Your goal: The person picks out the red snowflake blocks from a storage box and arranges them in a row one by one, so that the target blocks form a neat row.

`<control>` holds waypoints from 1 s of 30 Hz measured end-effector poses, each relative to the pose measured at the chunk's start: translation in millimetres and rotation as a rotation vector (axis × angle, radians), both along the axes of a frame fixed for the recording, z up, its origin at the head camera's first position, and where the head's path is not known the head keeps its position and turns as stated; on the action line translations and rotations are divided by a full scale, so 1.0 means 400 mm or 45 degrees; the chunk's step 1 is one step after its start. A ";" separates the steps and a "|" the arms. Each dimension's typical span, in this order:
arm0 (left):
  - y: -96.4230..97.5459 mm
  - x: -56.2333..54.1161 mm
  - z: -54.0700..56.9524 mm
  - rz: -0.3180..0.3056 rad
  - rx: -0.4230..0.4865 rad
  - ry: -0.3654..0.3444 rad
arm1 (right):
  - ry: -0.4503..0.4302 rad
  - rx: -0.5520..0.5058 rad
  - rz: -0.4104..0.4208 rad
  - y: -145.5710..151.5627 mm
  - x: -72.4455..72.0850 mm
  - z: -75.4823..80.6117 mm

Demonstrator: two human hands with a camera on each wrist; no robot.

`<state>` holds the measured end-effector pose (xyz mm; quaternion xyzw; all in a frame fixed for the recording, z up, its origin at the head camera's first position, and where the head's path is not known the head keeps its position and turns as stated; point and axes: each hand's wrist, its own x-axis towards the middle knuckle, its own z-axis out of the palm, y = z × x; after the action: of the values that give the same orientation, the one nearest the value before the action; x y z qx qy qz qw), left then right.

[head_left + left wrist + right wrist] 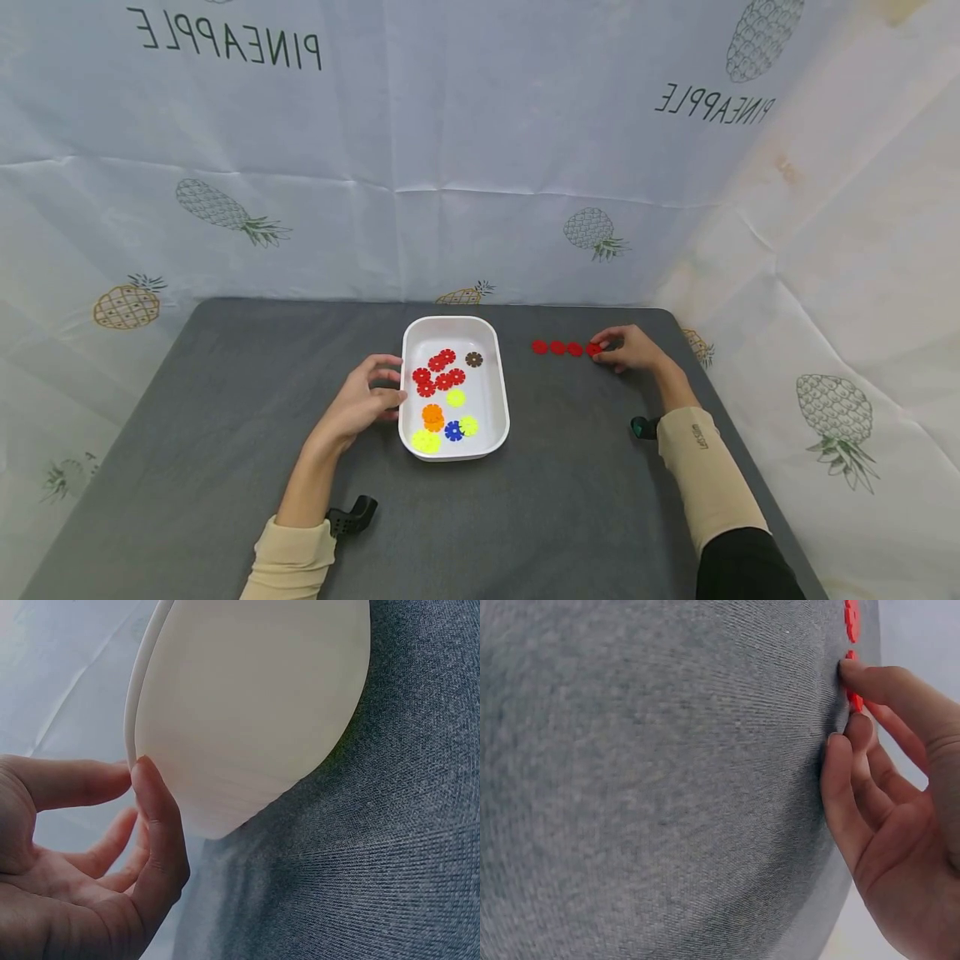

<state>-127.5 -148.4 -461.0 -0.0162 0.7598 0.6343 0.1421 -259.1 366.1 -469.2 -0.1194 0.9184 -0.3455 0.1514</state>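
While left fingers (160,821) pinch white tray (489,396) | right fingers (889,684) pinch red disc (593,349) | three matching discs (557,347) between

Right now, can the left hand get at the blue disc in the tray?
Probably yes: the left hand is right at the tray's rim, and the open top leaves the blue disc exposed, though a yellow disc seems to touch it.

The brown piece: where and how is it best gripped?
Probably best: pinch opposite edges of the brown piece, coming from above and the near side. It lies flat, apart from the red pieces, and the far and right walls of the white tray stand closest.
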 end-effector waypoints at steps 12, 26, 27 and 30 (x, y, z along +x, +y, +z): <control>0.001 0.002 0.002 -0.004 -0.005 0.003 | 0.005 -0.007 -0.027 -0.013 -0.009 0.006; 0.000 0.000 0.000 0.003 -0.012 0.010 | 0.106 -0.104 0.121 -0.144 -0.025 0.097; -0.001 0.000 0.000 0.000 -0.011 0.009 | 0.119 -0.111 0.133 -0.158 -0.026 0.103; 0.000 -0.001 0.001 -0.001 -0.011 0.002 | 0.136 -0.148 0.161 -0.203 -0.030 0.121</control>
<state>-127.8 -148.5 -460.6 -0.0158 0.7626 0.6310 0.1416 -271.0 284.7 -420.7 -0.2039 0.8941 -0.3813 0.1165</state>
